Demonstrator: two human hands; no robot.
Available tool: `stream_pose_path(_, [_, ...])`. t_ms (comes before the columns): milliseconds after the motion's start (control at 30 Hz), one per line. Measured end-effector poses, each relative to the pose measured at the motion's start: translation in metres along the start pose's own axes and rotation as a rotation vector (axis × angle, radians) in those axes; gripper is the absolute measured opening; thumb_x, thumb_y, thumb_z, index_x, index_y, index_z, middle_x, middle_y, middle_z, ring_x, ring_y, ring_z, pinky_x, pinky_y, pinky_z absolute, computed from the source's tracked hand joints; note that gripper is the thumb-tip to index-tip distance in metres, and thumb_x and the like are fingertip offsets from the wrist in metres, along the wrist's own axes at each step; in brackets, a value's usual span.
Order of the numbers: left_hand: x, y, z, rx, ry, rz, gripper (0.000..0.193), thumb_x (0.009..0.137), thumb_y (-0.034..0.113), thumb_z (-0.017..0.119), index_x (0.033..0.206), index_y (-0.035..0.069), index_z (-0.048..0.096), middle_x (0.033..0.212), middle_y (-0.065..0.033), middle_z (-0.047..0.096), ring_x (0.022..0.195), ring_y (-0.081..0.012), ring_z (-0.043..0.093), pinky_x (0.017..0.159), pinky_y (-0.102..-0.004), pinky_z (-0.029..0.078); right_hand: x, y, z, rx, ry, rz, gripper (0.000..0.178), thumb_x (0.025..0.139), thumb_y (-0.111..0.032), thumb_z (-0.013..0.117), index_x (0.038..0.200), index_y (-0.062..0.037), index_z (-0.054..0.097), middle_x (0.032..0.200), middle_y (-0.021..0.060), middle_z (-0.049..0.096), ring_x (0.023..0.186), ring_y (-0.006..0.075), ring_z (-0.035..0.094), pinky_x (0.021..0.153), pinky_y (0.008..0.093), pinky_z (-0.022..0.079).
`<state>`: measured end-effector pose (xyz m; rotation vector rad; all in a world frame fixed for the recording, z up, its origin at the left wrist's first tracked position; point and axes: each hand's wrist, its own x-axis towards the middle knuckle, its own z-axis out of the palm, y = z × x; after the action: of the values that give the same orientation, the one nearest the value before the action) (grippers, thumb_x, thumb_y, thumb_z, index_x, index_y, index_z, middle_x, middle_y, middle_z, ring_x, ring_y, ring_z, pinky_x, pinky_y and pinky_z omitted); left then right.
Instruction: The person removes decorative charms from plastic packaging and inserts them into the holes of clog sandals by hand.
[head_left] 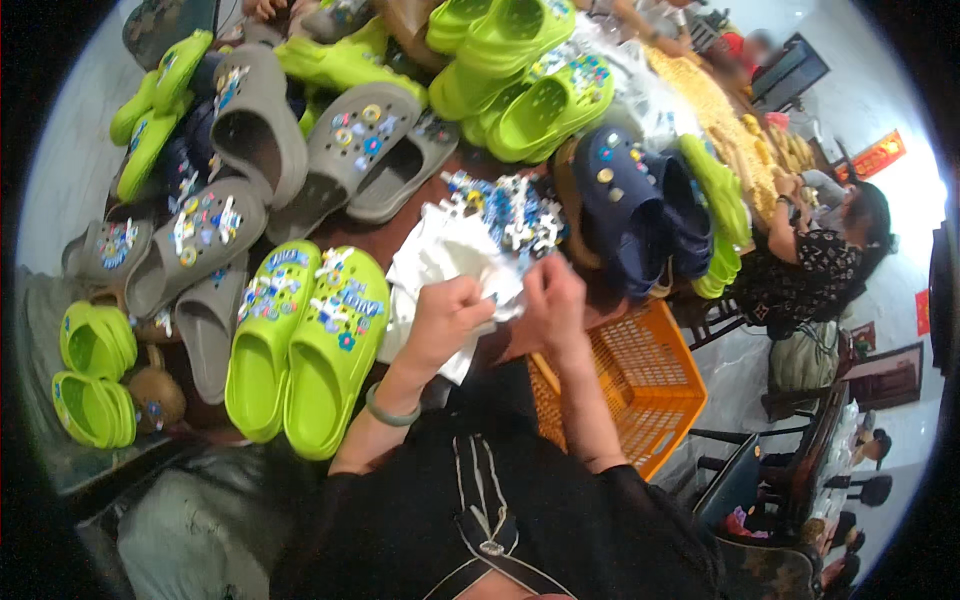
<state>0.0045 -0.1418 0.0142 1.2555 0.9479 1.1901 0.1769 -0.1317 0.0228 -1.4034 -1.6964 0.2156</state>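
- At the table's near edge, left of the hands: a pair of lime green clogs [305, 345], charms on top, long axis running toward the person, toes pointing away.
- Left hand [445, 320]: closed on a white bag [440, 255], which lay just beyond it.
- Right hand [553, 295]: fingers pinched at the bag's edge; contents too small to tell.
- Right, below: orange basket [640, 385].
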Motion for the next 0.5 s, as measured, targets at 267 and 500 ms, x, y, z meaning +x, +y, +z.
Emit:
stream_pose_path(267, [0.014,0.024,-0.006,0.389,0.223,0.145,0.024,0.068,0.009,0.072,0.063,0.001,0.05,0.054,-0.0097,0.052,0.049,-0.0176,0.055,0.051,-0.0326,0.044,0.023,-0.012,-0.007,-0.161,0.025,-0.179,0.012,0.079,-0.003,0.063,0.08,-0.003,0.051,0.07,0.016,0.056,0.061,0.0363,0.058,0.053,0.0425,0.047])
stream_pose_path(500, [0.015,0.005,-0.013,-0.726,-0.047,-0.329,0.084,0.082,0.06,0.059,0.143,0.011,0.029,0.133,-0.0137,0.047,0.114,-0.0338,0.053,0.087,-0.0527,0.051,0.044,-0.028,-0.016,-0.162,-0.143,-0.563,0.017,0.076,0.003,0.063,0.086,-0.0028,0.051,0.083,0.0131,0.057,0.068,0.0314,0.06,0.054,0.0382,0.049])
